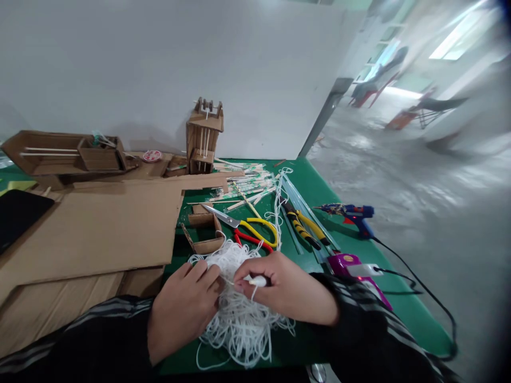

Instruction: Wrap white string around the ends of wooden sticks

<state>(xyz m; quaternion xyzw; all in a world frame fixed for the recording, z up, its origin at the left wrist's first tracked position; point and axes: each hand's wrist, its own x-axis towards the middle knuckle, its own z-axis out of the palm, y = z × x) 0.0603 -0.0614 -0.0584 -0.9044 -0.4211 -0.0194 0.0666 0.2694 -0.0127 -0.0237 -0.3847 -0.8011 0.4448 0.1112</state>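
A tangled heap of white string (243, 324) lies at the near edge of the green table. Over its left side is my left hand (189, 298), fingers curled in, with a strand running from it towards the other hand. My right hand (275, 284) pinches the string between thumb and forefinger, and a small white wound bundle (258, 281) sits in its grip. Just beyond the heap lie scissors (255, 231) with one red and one yellow handle. A bent cardboard piece (203, 242) rests to their left.
A cardboard sheet (131, 223) covers the left, with a dark flat object (22, 215) on it. Behind stand a cardboard tower (203, 141) and a cardboard boom (59, 154). Wrapped sticks (247, 183), pliers (305, 226), a glue gun (351, 214) and a purple power strip (347, 263) lie rightward.
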